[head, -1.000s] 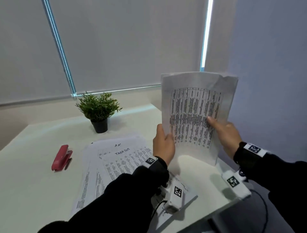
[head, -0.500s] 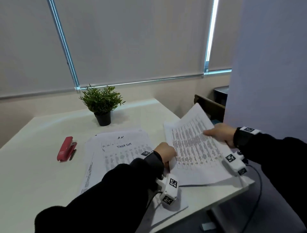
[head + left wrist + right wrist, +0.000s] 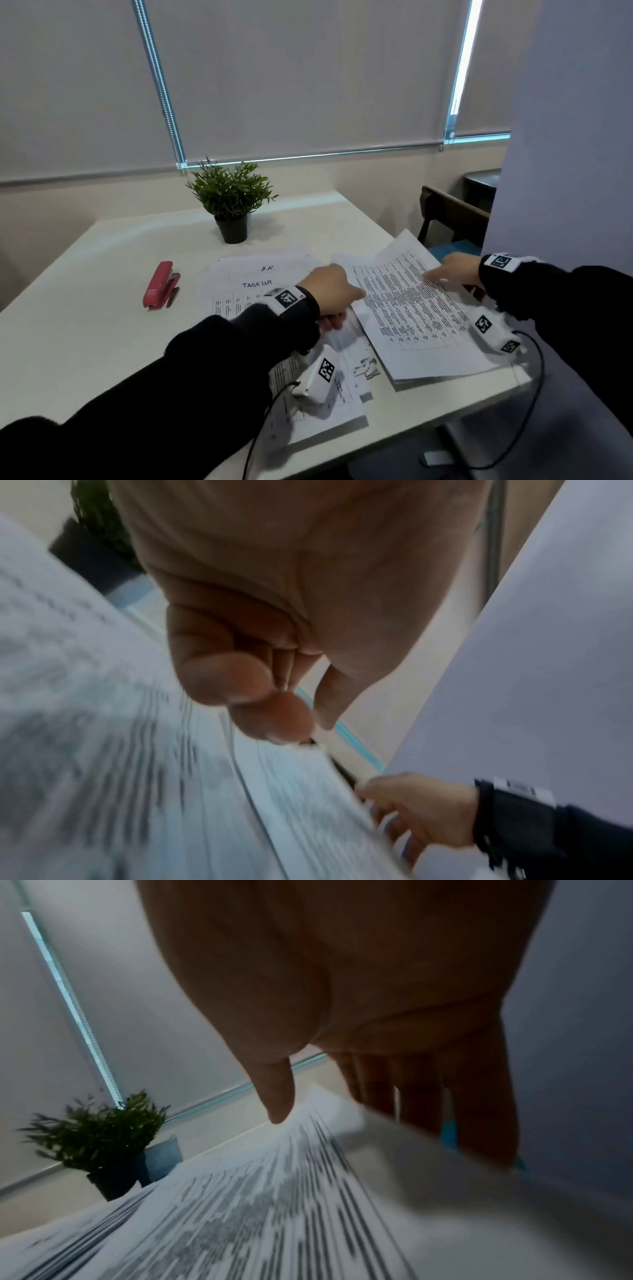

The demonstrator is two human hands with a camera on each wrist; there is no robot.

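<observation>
A stack of printed sheets lies low over the right end of the white table, its far end still tilted up. My left hand holds the stack's left edge, thumb on top and fingers curled beneath. In the left wrist view those curled fingers sit at the blurred paper edge. My right hand grips the right edge. In the right wrist view its thumb is above the sheets and its fingers reach under them.
A second spread pile headed "Task List" lies under my left forearm. A red stapler sits to its left and a small potted plant stands behind. A dark chair is past the table's right edge.
The stack was held upright in front of me a second ago. Both hands have lowered it and laid it nearly flat on the table, to the right of the other pile.
</observation>
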